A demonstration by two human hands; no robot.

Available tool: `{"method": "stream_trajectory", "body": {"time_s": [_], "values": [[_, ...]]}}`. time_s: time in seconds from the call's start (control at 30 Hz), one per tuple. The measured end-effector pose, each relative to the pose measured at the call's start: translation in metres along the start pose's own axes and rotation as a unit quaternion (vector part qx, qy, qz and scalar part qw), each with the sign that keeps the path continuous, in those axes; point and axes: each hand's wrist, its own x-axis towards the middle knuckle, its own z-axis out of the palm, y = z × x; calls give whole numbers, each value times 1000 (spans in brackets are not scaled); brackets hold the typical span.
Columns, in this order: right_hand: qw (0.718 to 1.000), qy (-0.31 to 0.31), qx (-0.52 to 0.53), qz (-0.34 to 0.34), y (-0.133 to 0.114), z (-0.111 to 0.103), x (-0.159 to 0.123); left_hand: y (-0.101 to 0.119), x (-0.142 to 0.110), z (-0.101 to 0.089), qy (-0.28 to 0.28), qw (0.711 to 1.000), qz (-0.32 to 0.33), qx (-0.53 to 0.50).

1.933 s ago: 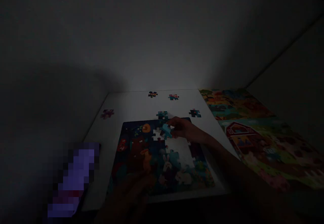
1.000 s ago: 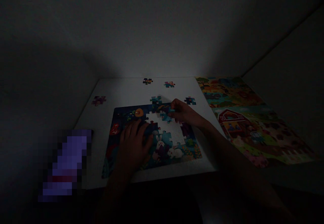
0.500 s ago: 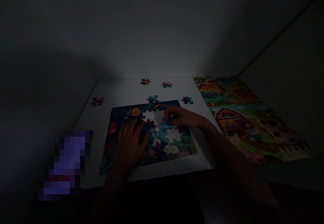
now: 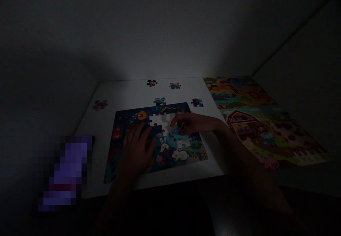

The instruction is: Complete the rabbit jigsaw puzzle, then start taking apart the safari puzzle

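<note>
The left hand [image 4: 135, 150] lies flat on the lower left of the jigsaw puzzle [image 4: 125, 114], fingers spread and not clenched, with no piece visibly held. The right hand [image 4: 193, 124] reaches across from the right, fingers extended and slightly curved just over the blue pieces [image 4: 176, 132] beside the white gap [image 4: 158, 120]. Whether it pinches a piece can't be told in this light. The puzzle sits on its dark backing on the white desk [image 4: 128, 95], mostly assembled, with printed rabbits [image 4: 163, 145] near the bottom.

For this fit, the flat left hand helps keep the puzzle steady, and the right fingertips should stay light at the gap edge so that seated pieces don't lift.

Loose pieces lie above it: one [image 4: 160, 102] just off the top edge, others [image 4: 151, 83] further back, and one [image 4: 99, 105] far left. A barn picture sheet [image 4: 255, 122] lies right. A blurred purple object [image 4: 66, 172] sits left. Dim light and the right hand hide the piece edges.
</note>
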Motion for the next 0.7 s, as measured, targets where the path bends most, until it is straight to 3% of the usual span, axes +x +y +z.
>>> {"method": "stream_trajectory", "body": {"time_s": [0.2,0.7], "values": [[999,-13,-51,-7,0,0,1,0,0,0,1,1000,5,1],[996,-61,-65,-4,-5,1,-2,0,0,-2,-9,1000,7,6]]}}
